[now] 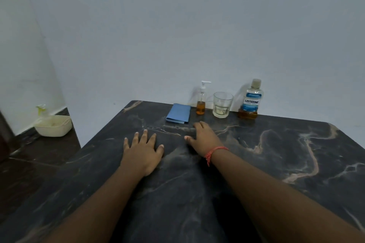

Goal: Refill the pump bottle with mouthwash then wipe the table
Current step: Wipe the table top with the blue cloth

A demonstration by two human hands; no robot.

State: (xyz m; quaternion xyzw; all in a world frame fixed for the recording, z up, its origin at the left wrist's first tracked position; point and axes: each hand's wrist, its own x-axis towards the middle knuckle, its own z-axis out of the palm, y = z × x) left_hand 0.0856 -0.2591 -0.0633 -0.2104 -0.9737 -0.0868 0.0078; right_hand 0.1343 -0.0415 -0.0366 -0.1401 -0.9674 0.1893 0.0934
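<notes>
Head view: left hand (142,151) and right hand (203,138) flat, fingers spread, on table (276,163).

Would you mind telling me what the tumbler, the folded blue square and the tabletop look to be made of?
Tumbler: clear glass, probably; see-through with a thick base.
Folded blue square: soft matte cloth, judging by its limp layered edges.
Tabletop: dark polished stone or a marble-look laminate; pale veins and a faint sheen, which one I cannot tell.

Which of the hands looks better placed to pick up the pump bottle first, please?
Probably the right hand: it lies nearer the pump bottle at the table's far edge. The left hand rests flat, farther back.
</notes>
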